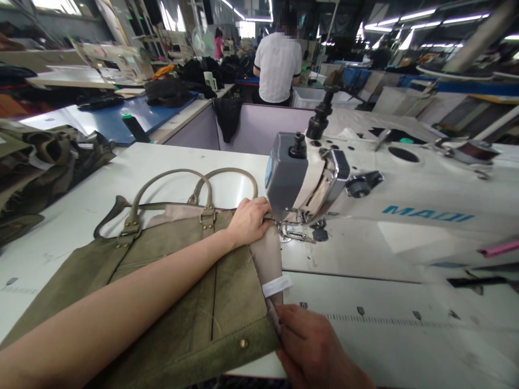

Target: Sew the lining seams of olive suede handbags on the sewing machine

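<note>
An olive-green handbag with two looped handles lies on the white sewing table. Across it reaches my left arm, and my left hand pinches the bag's upper edge right beside the needle area of a sewing machine. Lower down, my right hand grips the bag's side edge near its bottom corner. Between my hands, pale lining shows along the open side, with a white label sticking out. A brass stud sits on the bag's lower band. My right fingertips are partly hidden behind the edge.
Olive bag pieces are heaped at the left. A blue table stands beyond, with a thread cone near its corner. A ruler strip runs along the table at right. A person in a white shirt sits ahead, facing away.
</note>
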